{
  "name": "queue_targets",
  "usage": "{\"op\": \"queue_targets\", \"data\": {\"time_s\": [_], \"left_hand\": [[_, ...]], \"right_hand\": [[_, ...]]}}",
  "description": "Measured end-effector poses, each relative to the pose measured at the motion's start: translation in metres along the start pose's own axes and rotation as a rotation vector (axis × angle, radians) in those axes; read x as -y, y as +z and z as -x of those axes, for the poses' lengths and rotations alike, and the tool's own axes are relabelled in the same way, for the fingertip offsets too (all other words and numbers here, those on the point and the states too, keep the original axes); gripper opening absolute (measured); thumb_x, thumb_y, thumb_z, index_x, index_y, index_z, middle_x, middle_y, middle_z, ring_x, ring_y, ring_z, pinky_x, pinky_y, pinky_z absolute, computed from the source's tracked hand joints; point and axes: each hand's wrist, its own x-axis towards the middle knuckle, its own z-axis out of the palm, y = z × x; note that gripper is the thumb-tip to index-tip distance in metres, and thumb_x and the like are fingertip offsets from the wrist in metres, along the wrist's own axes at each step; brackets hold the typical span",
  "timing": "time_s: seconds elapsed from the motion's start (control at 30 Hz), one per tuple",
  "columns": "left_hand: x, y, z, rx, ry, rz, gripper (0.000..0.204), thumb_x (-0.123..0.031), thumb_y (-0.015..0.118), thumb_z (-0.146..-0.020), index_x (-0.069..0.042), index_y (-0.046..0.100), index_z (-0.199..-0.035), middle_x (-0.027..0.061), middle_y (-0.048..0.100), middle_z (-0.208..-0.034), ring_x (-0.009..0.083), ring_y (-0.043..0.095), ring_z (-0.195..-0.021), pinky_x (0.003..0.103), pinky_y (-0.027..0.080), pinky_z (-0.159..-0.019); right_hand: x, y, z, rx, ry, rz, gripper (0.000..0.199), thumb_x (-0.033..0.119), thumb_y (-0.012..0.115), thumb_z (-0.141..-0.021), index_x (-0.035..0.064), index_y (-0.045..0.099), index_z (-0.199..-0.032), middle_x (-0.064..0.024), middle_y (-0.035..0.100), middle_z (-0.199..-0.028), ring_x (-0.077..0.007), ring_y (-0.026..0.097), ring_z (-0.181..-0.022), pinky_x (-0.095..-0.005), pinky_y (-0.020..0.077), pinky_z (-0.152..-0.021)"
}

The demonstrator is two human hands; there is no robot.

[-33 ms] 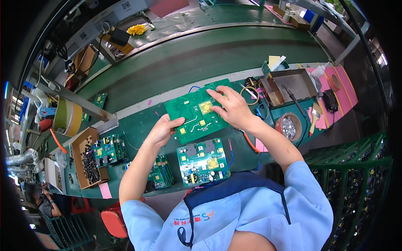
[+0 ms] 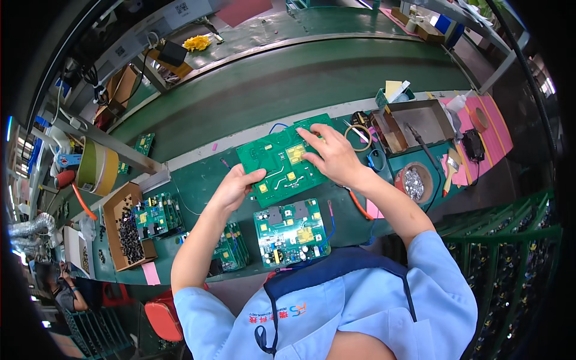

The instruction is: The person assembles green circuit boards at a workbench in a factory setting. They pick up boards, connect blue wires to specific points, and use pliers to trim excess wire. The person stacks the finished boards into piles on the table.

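**Holding the big green board by its sides**

We have a big green circuit board (image 2: 287,159) up in both hands, just above the green worktable (image 2: 198,183), a bit past the middle. Our left hand (image 2: 237,186) pinches its lower left corner, thumb on top. Our right hand (image 2: 330,156) lies across the right side, fingers spread over the top face near the yellow patches. Both hands are gripping the board; neither is free.

We think this board is light and flat. It looks stiff, but thin, so it could bend or crack if we squeeze it hard. The little parts and silver lines on it look easy to hurt. So the best place to hold is the bare edges and corners, not the middle where the parts sit. The edges may be a bit sharp, too.

Room is tight near us. A second board (image 2: 292,233) full of parts lies just below the one we hold, close to our body. More boards (image 2: 157,215) stand on the left, next to a cardboard box (image 2: 123,231) of small black parts. On the right sit an open brown tray (image 2: 414,123), a tape ring (image 2: 360,138) and a round dish of shiny bits (image 2: 413,183).

The most open room is ahead of us, on the long green belt (image 2: 288,84) past the table's pale edge strip.
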Motion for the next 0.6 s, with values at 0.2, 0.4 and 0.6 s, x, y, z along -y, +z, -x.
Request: {"op": "queue_targets", "data": {"time_s": [0.2, 0.4, 0.6], "left_hand": [[0.000, 0.010, 0.007, -0.033, 0.120, -0.125, 0.026, -0.016, 0.057, -0.075, 0.000, 0.051, -0.095, 0.0049, 0.057, -0.085, 0.0099, 0.053, -0.075, 0.024, 0.042, -0.067], [-0.002, 0.015, 0.008, -0.020, 0.162, -0.197, 0.026, -0.012, 0.054, -0.076, 0.002, 0.050, -0.098, 0.0068, 0.057, -0.088, 0.0106, 0.052, -0.077, 0.025, 0.042, -0.070], [-0.001, 0.018, 0.008, -0.068, 0.189, -0.343, 0.023, -0.013, 0.054, -0.075, 0.002, 0.051, -0.093, 0.0059, 0.057, -0.082, 0.0093, 0.052, -0.073, 0.024, 0.042, -0.066]], "right_hand": [[-0.002, 0.000, 0.002, -0.036, -0.124, 0.115, 0.043, 0.011, 0.062, -0.063, 0.0048, 0.049, -0.104, -0.0143, 0.049, -0.091, -0.0278, 0.050, -0.081, -0.0352, 0.0413, -0.068], [-0.007, -0.001, 0.005, -0.095, -0.173, 0.136, 0.040, 0.009, 0.062, -0.062, 0.0043, 0.051, -0.100, -0.0143, 0.051, -0.089, -0.0273, 0.052, -0.077, -0.0347, 0.0423, -0.067], [-0.012, -0.002, 0.010, -0.142, -0.207, 0.149, 0.037, 0.007, 0.061, -0.060, 0.0042, 0.053, -0.096, -0.0131, 0.051, -0.085, -0.0259, 0.053, -0.078, -0.0335, 0.0422, -0.065]]}}
